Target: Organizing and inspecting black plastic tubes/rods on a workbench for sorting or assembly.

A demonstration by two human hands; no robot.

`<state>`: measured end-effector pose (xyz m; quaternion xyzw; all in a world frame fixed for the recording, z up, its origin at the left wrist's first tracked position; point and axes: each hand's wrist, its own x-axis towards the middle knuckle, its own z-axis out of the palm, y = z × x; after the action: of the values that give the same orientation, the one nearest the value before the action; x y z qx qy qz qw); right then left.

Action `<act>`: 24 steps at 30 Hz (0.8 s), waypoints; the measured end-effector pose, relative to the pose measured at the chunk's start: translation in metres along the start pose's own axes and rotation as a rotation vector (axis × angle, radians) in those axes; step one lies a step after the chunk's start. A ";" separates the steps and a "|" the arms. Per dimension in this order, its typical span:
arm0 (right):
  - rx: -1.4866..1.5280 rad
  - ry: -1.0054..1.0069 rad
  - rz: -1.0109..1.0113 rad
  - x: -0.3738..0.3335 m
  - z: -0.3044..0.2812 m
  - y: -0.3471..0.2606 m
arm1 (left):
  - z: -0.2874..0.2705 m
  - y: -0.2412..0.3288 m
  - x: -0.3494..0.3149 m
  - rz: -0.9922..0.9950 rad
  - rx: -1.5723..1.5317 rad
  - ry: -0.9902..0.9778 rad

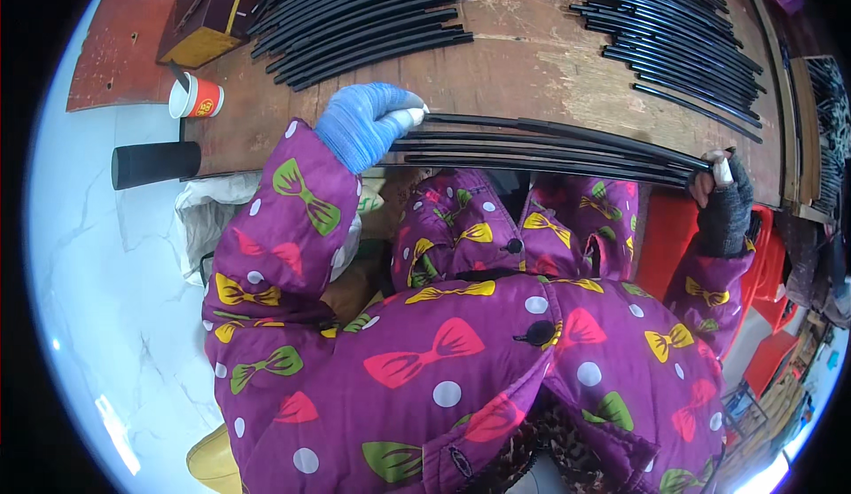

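black rod [567,130], one, spans both grips above the near edge of the worktop [505,59]; from afar i judge the step as handling it. my left hand [365,126] pinches one end, my right hand [722,201] clasps the other; the next move seems to call for steady, matched support. i count about three loose rods [479,149] along that edge, two heaps [363,24] farther off, too crowded to tally, and one paper cup [207,99] by the left edge.

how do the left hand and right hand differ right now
The left hand wears a blue glove; the right hand wears a dark glove.
The left hand's fingertips look pale and covered, while the right hand's fingers show some bare skin.
Both hold the same black rod, at opposite ends.
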<state>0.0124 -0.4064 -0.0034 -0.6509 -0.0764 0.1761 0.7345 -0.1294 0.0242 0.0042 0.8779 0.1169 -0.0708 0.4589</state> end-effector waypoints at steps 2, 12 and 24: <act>0.010 0.004 0.003 0.001 0.002 0.005 | 0.001 -0.007 0.002 -0.005 -0.007 -0.017; -0.013 0.083 0.006 -0.003 0.002 0.004 | 0.005 0.028 0.004 -0.333 -0.203 -0.127; -0.347 0.072 0.020 -0.001 0.023 -0.010 | 0.006 0.011 -0.005 -0.242 -0.245 -0.085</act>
<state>0.0052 -0.3868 0.0096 -0.7744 -0.0727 0.1439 0.6119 -0.1309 0.0127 0.0106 0.7911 0.2101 -0.1480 0.5551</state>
